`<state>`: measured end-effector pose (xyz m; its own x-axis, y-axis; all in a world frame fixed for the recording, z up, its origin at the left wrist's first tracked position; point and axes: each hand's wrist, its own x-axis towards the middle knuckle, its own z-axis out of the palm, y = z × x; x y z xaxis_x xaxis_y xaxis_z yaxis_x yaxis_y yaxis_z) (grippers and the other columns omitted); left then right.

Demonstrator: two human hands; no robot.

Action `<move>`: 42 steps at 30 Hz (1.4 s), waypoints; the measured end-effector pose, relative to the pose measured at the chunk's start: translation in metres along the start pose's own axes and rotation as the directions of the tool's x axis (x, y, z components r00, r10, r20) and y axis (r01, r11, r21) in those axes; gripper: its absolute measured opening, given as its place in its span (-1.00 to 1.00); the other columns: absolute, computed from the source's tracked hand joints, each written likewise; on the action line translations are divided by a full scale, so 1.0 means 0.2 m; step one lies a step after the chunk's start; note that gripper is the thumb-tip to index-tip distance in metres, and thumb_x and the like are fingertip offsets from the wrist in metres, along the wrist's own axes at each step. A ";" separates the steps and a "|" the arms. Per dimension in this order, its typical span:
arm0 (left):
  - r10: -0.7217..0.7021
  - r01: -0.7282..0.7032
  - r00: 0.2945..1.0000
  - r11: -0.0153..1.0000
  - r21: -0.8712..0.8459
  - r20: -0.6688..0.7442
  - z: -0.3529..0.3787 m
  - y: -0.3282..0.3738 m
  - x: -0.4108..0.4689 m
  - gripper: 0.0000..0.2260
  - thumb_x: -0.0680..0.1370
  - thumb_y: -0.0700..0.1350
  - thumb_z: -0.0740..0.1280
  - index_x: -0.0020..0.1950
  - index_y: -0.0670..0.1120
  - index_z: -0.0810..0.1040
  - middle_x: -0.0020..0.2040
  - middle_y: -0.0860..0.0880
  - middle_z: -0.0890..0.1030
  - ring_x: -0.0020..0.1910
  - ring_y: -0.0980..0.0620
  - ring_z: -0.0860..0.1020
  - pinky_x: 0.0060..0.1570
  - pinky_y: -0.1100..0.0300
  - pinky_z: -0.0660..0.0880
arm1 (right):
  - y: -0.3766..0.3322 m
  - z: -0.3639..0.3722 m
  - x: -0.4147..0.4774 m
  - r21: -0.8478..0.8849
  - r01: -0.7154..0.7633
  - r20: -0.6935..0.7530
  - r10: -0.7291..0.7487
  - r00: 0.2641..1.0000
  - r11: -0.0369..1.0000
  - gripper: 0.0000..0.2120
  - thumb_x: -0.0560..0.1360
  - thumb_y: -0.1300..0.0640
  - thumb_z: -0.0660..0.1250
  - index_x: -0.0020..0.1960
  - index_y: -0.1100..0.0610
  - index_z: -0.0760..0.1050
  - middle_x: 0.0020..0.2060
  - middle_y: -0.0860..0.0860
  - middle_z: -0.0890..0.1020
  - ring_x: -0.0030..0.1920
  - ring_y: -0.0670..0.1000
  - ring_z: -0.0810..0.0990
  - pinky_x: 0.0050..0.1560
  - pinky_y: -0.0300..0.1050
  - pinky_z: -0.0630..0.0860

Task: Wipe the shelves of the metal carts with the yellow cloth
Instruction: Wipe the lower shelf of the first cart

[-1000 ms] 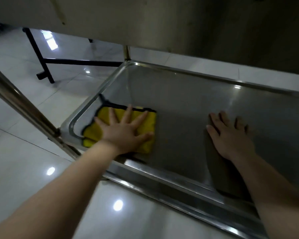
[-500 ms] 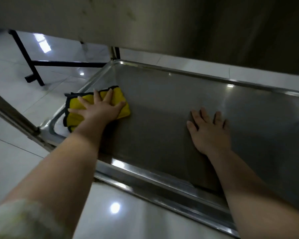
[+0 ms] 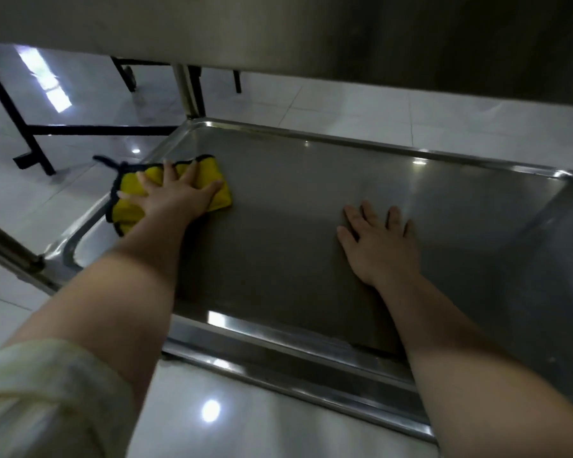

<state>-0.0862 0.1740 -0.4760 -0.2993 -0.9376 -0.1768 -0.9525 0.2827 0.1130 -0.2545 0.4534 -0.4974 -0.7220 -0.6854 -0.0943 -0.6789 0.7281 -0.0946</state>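
Hands number two, cloth one. With fingers spread and grip released, the left hand (image 3: pixel 176 198) presses the yellow cloth (image 3: pixel 219 190) at the shelf's (image 3: pixel 311 180) left edge, cloth lapping over the rim; it has slid there from the near-left corner. The right hand (image 3: pixel 379 247) stays flat mid-shelf, grip released.

Dim, shadowed shelf (image 3: pixel 278 209) — bright glare spots on floor (image 3: pixel 209 409), edges perhaps warped
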 end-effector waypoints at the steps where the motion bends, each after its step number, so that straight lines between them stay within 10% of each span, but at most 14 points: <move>1: -0.039 0.039 0.999 0.999 -0.020 0.013 0.01 0.09 -0.03 -0.26 0.43 0.55 -0.08 0.56 0.33 -0.13 0.62 0.04 -0.20 0.53 -0.36 -0.24 0.27 -0.59 -0.19 | -0.01 0.00 0.00 -0.006 0.002 -0.004 -0.002 1.000 1.000 -0.45 0.63 -0.27 -0.19 0.58 -0.19 -0.12 0.60 -0.07 -0.11 0.57 0.24 -0.18 0.52 0.28 -0.19; 10: 0.514 -0.521 0.854 0.843 0.135 0.086 0.16 0.33 -0.43 -0.29 0.39 0.59 -0.12 0.50 0.44 -0.20 0.61 0.15 -0.20 0.57 -0.20 -0.22 0.36 -0.50 -0.23 | 0.03 -0.04 -0.02 0.083 0.060 0.023 -0.063 0.998 0.995 -0.46 0.64 -0.25 -0.10 0.59 -0.16 -0.03 0.60 -0.07 -0.03 0.58 0.20 -0.11 0.52 0.21 -0.19; 15: 0.171 -0.173 0.985 0.984 0.051 0.028 0.04 -0.05 -0.24 -0.27 0.41 0.57 -0.08 0.54 0.38 -0.11 0.62 0.12 -0.15 0.57 -0.23 -0.17 0.36 -0.50 -0.22 | 0.41 -0.07 -0.20 0.035 0.011 -0.073 -0.008 0.997 0.999 -0.51 0.65 -0.15 0.00 0.55 -0.10 0.13 0.56 -0.05 0.17 0.55 0.11 0.09 0.51 0.23 0.03; 20: -0.172 0.176 0.984 0.977 -0.117 0.045 0.11 0.43 -0.39 -0.29 0.49 0.47 -0.08 0.59 0.26 -0.16 0.62 -0.05 -0.21 0.48 -0.49 -0.26 0.27 -0.59 -0.18 | 0.58 -0.04 -0.34 -0.019 -0.153 0.028 0.153 0.988 0.988 -0.45 0.63 -0.26 -0.14 0.58 -0.20 -0.12 0.60 -0.10 -0.08 0.57 0.18 -0.08 0.48 0.35 -0.06; 23: 0.146 -0.141 0.986 0.988 -0.060 0.082 0.19 0.86 -0.64 -0.30 0.51 0.46 -0.11 0.59 0.23 -0.19 0.61 -0.07 -0.24 0.48 -0.50 -0.26 0.18 -0.64 -0.25 | 0.58 -0.04 -0.32 -0.016 -0.133 0.016 0.134 0.991 0.991 -0.45 0.62 -0.28 -0.15 0.58 -0.23 -0.15 0.60 -0.10 -0.12 0.58 0.17 -0.13 0.47 0.38 -0.11; 28: 0.709 -0.726 0.687 0.675 0.131 0.157 0.30 0.90 -0.93 -0.31 0.43 0.56 -0.12 0.52 0.42 -0.19 0.61 0.12 -0.19 0.56 -0.27 -0.20 0.32 -0.53 -0.27 | 0.65 -0.03 -0.34 0.025 -0.120 -0.003 0.121 0.993 0.992 -0.45 0.61 -0.30 -0.13 0.57 -0.26 -0.13 0.59 -0.14 -0.10 0.58 0.12 -0.12 0.49 0.33 -0.12; 34: 0.221 -0.223 0.974 0.974 0.039 0.050 0.11 0.18 -0.52 -0.29 0.43 0.56 -0.07 0.53 0.39 -0.13 0.62 0.13 -0.17 0.58 -0.22 -0.17 0.36 -0.50 -0.20 | 0.62 -0.03 -0.35 0.028 -0.118 -0.027 0.119 0.993 0.993 -0.44 0.61 -0.30 -0.14 0.58 -0.21 -0.08 0.60 -0.12 -0.07 0.58 0.16 -0.11 0.48 0.37 -0.13; 37: -0.022 0.022 0.998 1.000 -0.005 0.057 0.12 0.32 -0.55 -0.27 0.45 0.54 -0.10 0.57 0.32 -0.15 0.62 0.04 -0.20 0.54 -0.37 -0.22 0.28 -0.59 -0.21 | 0.57 -0.03 -0.35 0.010 -0.124 -0.007 0.124 0.992 0.992 -0.44 0.63 -0.28 -0.16 0.59 -0.17 -0.10 0.60 -0.07 -0.08 0.57 0.21 -0.13 0.47 0.39 -0.13; 42: 0.331 -0.332 0.939 0.943 -0.002 0.093 0.26 1.01 -0.81 -0.28 0.49 0.49 -0.13 0.58 0.25 -0.21 0.61 -0.04 -0.23 0.49 -0.47 -0.25 0.19 -0.64 -0.26 | 0.59 -0.04 -0.35 -0.004 -0.113 -0.004 0.113 0.994 0.994 -0.43 0.63 -0.28 -0.18 0.59 -0.17 -0.14 0.60 -0.07 -0.10 0.58 0.19 -0.14 0.47 0.38 -0.13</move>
<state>-0.2321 0.3942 -0.4757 -0.6011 -0.7684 -0.2196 -0.7991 0.5773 0.1675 -0.2847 0.5876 -0.4947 -0.7945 -0.5989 -0.1003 -0.5936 0.8008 -0.0793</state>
